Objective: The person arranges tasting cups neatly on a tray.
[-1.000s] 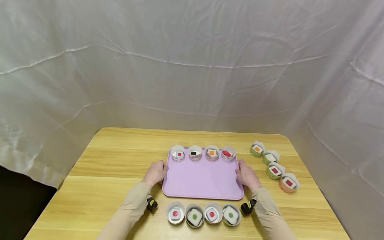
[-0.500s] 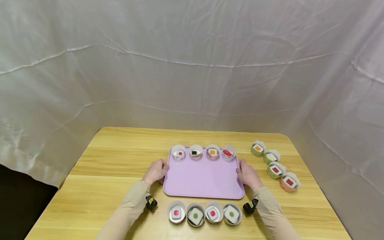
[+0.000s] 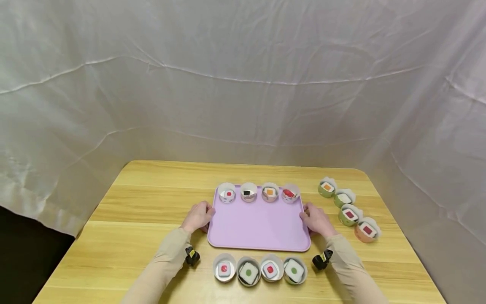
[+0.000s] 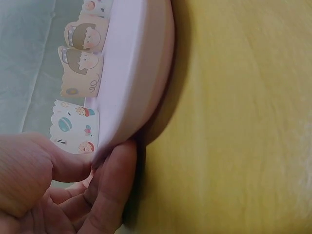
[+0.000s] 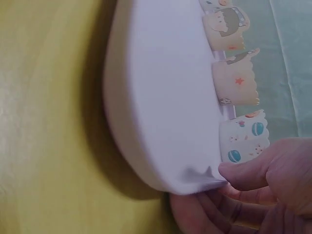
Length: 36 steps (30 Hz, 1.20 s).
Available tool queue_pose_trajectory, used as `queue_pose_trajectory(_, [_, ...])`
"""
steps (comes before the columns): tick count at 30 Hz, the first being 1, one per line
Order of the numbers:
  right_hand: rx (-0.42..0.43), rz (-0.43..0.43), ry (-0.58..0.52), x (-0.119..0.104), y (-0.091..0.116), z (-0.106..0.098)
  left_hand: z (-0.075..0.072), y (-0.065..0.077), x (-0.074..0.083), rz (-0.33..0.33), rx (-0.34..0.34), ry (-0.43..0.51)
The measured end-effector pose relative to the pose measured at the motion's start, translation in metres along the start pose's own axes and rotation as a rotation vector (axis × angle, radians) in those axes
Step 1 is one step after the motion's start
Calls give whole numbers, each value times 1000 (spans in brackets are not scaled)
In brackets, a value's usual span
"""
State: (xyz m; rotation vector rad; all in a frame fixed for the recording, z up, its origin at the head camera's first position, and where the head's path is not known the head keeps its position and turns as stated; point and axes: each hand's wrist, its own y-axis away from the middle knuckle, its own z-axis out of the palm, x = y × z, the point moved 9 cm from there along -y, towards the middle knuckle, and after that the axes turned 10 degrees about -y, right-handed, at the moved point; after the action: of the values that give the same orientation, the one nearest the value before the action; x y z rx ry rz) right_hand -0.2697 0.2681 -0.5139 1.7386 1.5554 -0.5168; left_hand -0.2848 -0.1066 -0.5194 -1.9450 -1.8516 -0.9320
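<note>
A lilac tray [image 3: 258, 228] lies near the middle of the table, with a row of paper cups [image 3: 248, 193] along its far edge. My left hand [image 3: 198, 216] pinches the tray's left rim, thumb above and fingers below, as the left wrist view shows. On the opposite side my right hand [image 3: 317, 218] holds the right rim, fingers [image 5: 195, 214] curled under the edge and thumb on the upper side. The cups on the tray hold small blocks topped red, black and orange; the wrist views show only their printed outer sides.
In front of the tray stands a row of several paper cups [image 3: 248, 272] with white blocks topped red or green. More cups [image 3: 349, 214] run diagonally at the right of the wooden table [image 3: 144, 202]. A pale curtain [image 3: 243, 105] hangs behind.
My right hand and wrist have shifted slightly right. The whole scene has drifted a little rightward and up in the head view; the cups keep their places on the tray and table.
</note>
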Motion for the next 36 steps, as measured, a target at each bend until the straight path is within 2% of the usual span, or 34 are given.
queue_pose_trajectory(7, [-84,9,-99,-1,1,-1,0,0,2,7,-3,14])
queue_pose_trajectory(14, [-150,28,-118,2,-1,-4,-3,2,5,34,-5,38])
queue_pose_trajectory(23, [-259,94,-225,1,1,-10,1,-1,-1,7,7,16])
queue_pose_trajectory(28, [-241,48,-187,-7,-2,-28,1,-1,-1,0,5,8])
queue_pose_trajectory(36, [-57,-66,-28,-24,-14,-73,0,0,0,-1,7,-4])
